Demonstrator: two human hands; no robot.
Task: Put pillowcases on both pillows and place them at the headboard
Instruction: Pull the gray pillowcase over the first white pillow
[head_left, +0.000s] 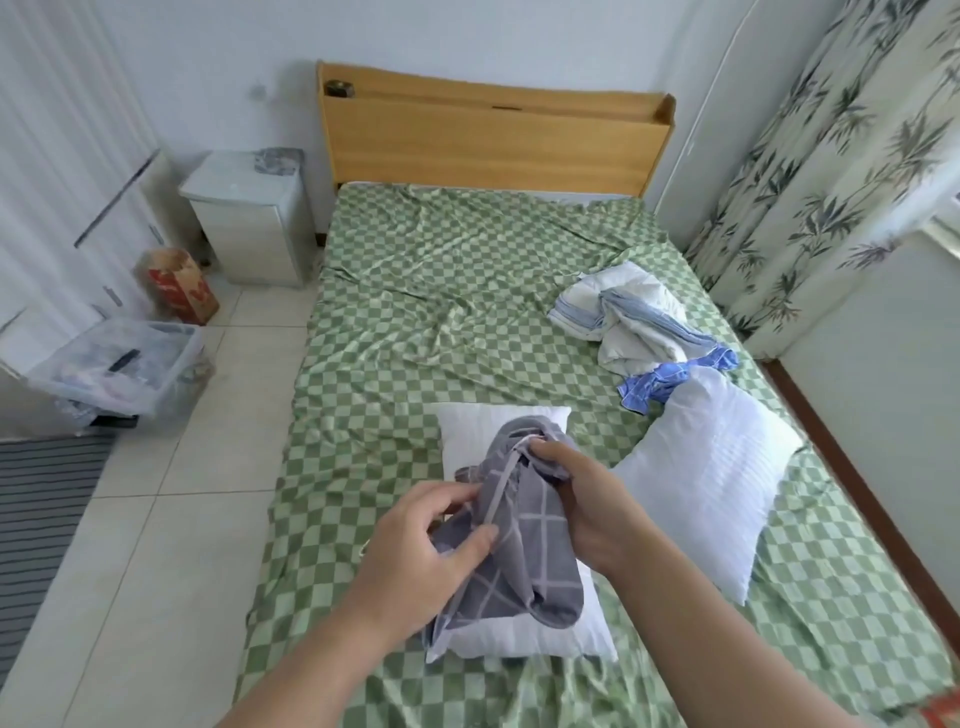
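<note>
A grey pillowcase (519, 561) with a pale grid pattern hangs bunched between both my hands, over a bare white pillow (467, 441) lying at the foot of the bed. My left hand (421, 551) pinches its lower left edge. My right hand (582, 499) grips its upper part. A second bare white pillow (711, 478) leans tilted to the right. The wooden headboard (488, 140) stands at the far end of the bed, with no pillow against it.
The bed wears a wrinkled green checked sheet (441, 291). A heap of white and blue cloth (639, 322) lies at the right. On the floor to the left are a white nightstand (254, 218), a clear plastic bin (124, 364) and a bag (179, 283). A leaf-print curtain (831, 156) hangs right.
</note>
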